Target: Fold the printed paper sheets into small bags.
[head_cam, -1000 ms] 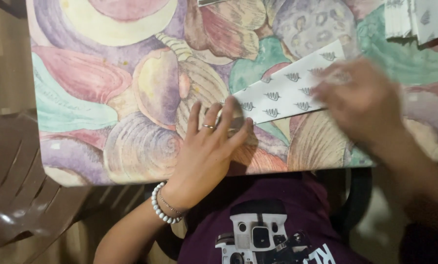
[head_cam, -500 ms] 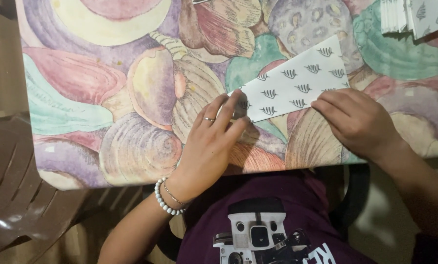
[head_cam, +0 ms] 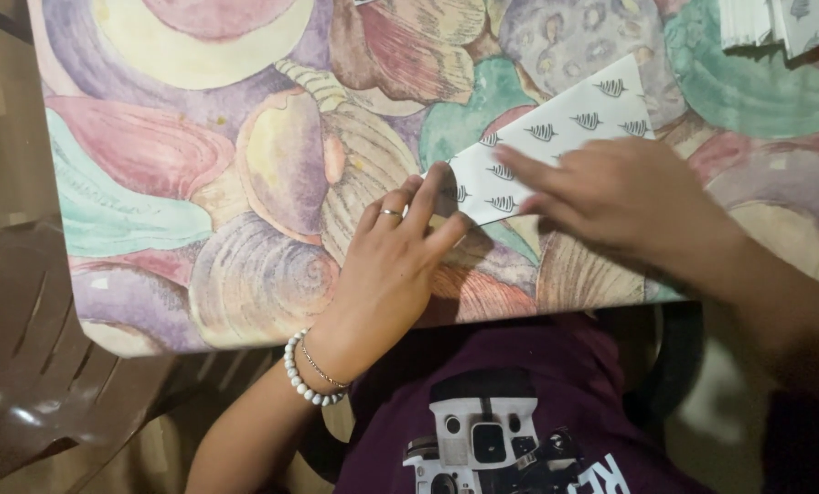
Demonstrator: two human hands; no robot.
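Observation:
A white folded paper (head_cam: 556, 137) printed with small dark leaf shapes lies slanted on the table, whose cloth (head_cam: 245, 183) shows pastel shells. My left hand (head_cam: 396, 256), with a ring and a bead bracelet, rests flat and its fingertips press the paper's lower left corner. My right hand (head_cam: 620, 197) lies over the paper's lower edge, fingers stretched leftward and blurred, covering part of it.
A stack of the same white patterned paper (head_cam: 784, 23) sits at the table's far right corner. A brown plastic chair (head_cam: 25, 366) stands left of the table's near edge. My purple shirt fills the bottom.
My right hand slid leftward along the paper's lower edge toward my left hand. The left hand stayed pressing the paper's corner.

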